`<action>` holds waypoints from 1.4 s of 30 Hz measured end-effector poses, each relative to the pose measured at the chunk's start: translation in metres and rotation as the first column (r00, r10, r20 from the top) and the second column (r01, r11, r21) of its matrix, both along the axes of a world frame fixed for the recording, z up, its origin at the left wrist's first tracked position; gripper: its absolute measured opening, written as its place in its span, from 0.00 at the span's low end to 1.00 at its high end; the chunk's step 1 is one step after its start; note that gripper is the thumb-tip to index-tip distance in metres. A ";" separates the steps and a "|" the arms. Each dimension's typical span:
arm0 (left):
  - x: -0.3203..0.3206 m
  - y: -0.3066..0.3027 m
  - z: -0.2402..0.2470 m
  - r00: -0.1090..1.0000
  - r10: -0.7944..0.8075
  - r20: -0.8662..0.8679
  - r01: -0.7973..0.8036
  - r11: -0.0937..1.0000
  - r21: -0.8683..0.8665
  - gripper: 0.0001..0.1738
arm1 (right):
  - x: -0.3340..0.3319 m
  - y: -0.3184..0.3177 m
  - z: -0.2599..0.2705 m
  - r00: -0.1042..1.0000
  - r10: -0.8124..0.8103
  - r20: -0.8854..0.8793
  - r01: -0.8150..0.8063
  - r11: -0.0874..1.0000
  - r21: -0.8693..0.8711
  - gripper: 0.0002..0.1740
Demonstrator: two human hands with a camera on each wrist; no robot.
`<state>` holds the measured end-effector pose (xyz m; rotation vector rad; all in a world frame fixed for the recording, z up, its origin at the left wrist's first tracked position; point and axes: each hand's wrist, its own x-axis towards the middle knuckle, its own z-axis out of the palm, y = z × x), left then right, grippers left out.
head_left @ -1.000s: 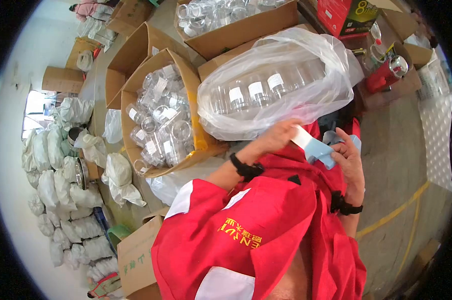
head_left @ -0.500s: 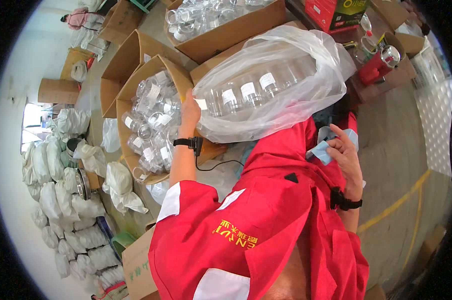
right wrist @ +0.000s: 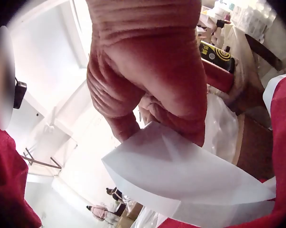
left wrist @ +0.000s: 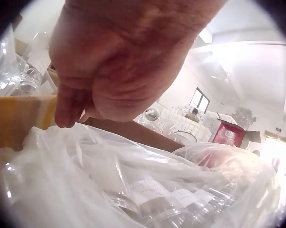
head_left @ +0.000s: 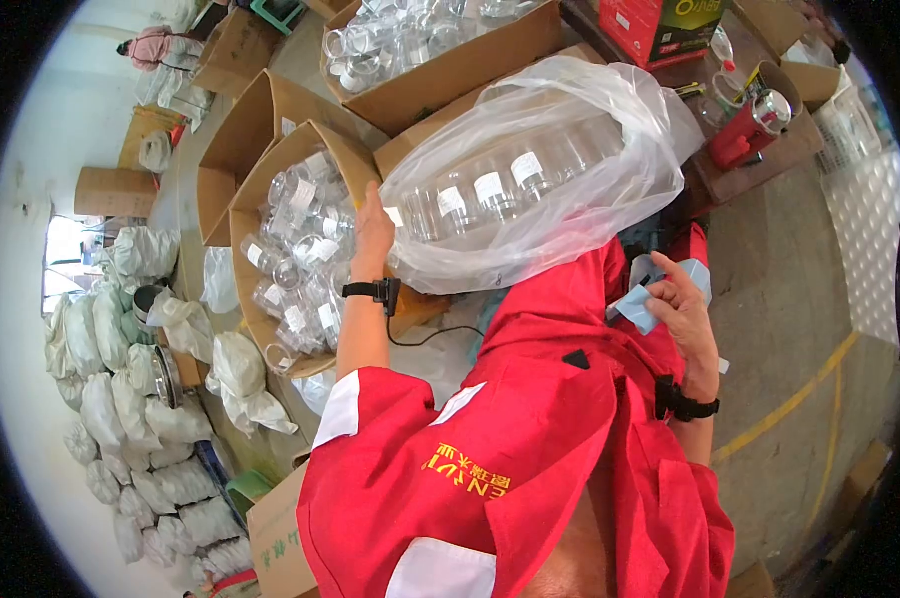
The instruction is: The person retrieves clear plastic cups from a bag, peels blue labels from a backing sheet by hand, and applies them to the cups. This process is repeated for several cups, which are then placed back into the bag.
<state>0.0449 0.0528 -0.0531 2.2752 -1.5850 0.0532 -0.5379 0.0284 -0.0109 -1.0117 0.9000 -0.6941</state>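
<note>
My left hand (head_left: pixel 373 234) reaches in where the labelled carton and the clear plastic bag (head_left: pixel 529 254) meet. Its fingers extend along the leftmost of the clear plastic jars (head_left: pixel 490 194), beside that jar's white label (head_left: pixel 394 216). The left wrist view has the same hand (left wrist: pixel 119 61) pointing down at the bag's edge, fingertips partly hidden. Over the lap my right hand (head_left: pixel 681 309) pinches a light-blue label strip (head_left: pixel 637 311) between thumb and fingers. That strip (right wrist: pixel 181 175) curves below the fingers in the right wrist view. Several jars in the bag carry white labels.
Left of the bag, a carton (head_left: pixel 270 369) holds a heap of labelled jars. Another carton (head_left: pixel 450 75) of jars stands behind. A red flask (head_left: pixel 749 130) and a red box (head_left: pixel 659 30) are at the right. White sacks (head_left: pixel 101 349) are stacked by the wall.
My left hand has left the label strip and moved left to the end jar, where it stays with little movement. My right hand keeps holding the strip over the lap.
</note>
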 end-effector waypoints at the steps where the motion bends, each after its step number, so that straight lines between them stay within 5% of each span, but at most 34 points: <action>1: 0.000 -0.001 -0.001 1.000 0.021 0.013 -0.022 0.998 0.055 0.35 | 0.000 0.000 0.000 1.000 -0.003 -0.002 0.003 1.000 -0.002 0.41; 6: -0.020 -0.012 0.014 0.987 0.100 0.128 -0.133 0.949 0.285 0.38 | -0.008 0.002 -0.005 0.999 -0.021 -0.035 0.020 0.999 -0.031 0.42; 10: -0.018 -0.012 0.005 0.985 -0.023 0.169 -0.006 0.985 0.171 0.39 | -0.010 0.003 -0.018 0.999 -0.036 0.021 0.037 0.999 -0.025 0.42; 17: -0.034 -0.026 -0.007 0.994 -0.017 0.105 0.004 0.993 0.118 0.40 | -0.007 0.001 -0.010 0.998 -0.012 0.057 0.011 1.000 0.014 0.41; 22: -0.046 -0.041 -0.009 0.992 0.109 0.070 -0.126 0.937 0.325 0.40 | -0.010 0.002 -0.011 0.999 -0.010 0.045 0.009 1.000 0.017 0.41; 29: -0.063 -0.038 -0.013 0.984 0.131 0.118 -0.151 0.971 0.184 0.38 | -0.001 0.002 -0.002 0.999 -0.024 0.036 0.023 0.999 0.043 0.41; 31: -0.065 -0.040 -0.004 0.981 0.193 -0.026 -0.177 0.940 0.290 0.39 | 0.000 0.000 0.001 0.999 -0.031 0.021 0.030 0.998 0.049 0.40; 35: -0.087 -0.029 -0.011 0.968 0.216 -0.128 -0.186 0.959 0.213 0.40 | 0.000 -0.001 0.000 1.000 -0.006 -0.021 0.006 1.000 -0.024 0.39; 37: -0.078 -0.014 -0.041 0.994 0.032 -0.106 -0.038 0.998 -0.055 0.41 | 0.000 -0.001 -0.002 1.000 0.014 -0.001 -0.014 1.000 -0.027 0.39; 42: -0.092 0.010 -0.056 0.994 -0.011 0.111 0.008 0.999 0.034 0.36 | 0.005 0.000 0.004 0.999 0.042 0.011 -0.042 0.999 0.000 0.39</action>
